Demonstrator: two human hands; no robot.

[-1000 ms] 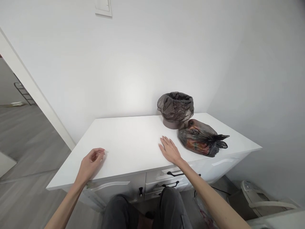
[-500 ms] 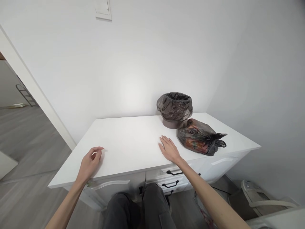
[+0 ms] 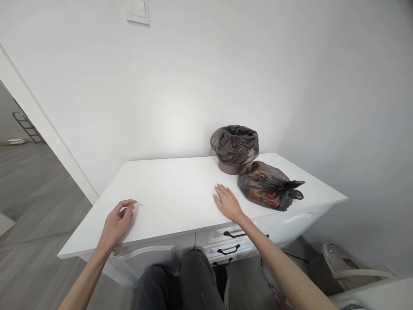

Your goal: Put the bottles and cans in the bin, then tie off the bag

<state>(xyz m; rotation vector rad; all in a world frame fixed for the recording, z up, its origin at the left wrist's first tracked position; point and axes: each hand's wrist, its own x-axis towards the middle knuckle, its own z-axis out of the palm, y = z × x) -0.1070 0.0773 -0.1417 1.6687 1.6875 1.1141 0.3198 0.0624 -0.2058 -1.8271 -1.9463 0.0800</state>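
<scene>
My right hand (image 3: 226,201) lies flat on the white cabinet top (image 3: 171,189), palm down with its fingers stretched out. Just to its right, without contact, rests a knotted black plastic bag (image 3: 266,189); reddish-orange contents show through the thin film. Behind that bag stands a small grey-brown bin (image 3: 228,167) lined with a dark bin bag (image 3: 237,146), its mouth open and its edge folded over the rim. On the left part of the top, my left hand (image 3: 118,221) rests on its side, fingers loosely curled and a gap showing between them, holding nothing.
Drawers with black handles (image 3: 228,249) are below the top's front edge, near my knees (image 3: 193,275). A white wall with a switch (image 3: 138,10) rises behind. A doorway opens at left, with a metal ladder (image 3: 27,127) beyond. A pale appliance (image 3: 345,267) stands low at right.
The whole view has shifted slightly, moving the cabinet a little left in the picture. Both hands keep nearly the same place and pose on the top; my legs have shifted a little left.
</scene>
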